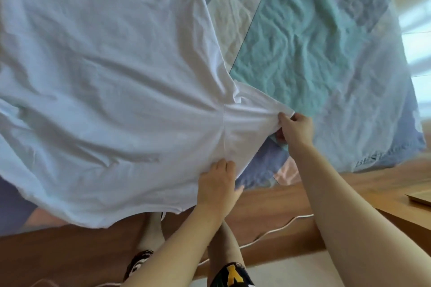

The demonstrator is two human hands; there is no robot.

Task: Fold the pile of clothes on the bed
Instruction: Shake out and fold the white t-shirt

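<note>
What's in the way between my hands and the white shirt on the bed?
Nothing visible. The right hand pinches the sleeve edge of the white shirt, and the left hand rests on it near the seam.

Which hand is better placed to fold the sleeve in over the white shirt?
The right hand: its fingers already pinch the sleeve tip, while the left hand pins the white shirt by the seam.
</note>
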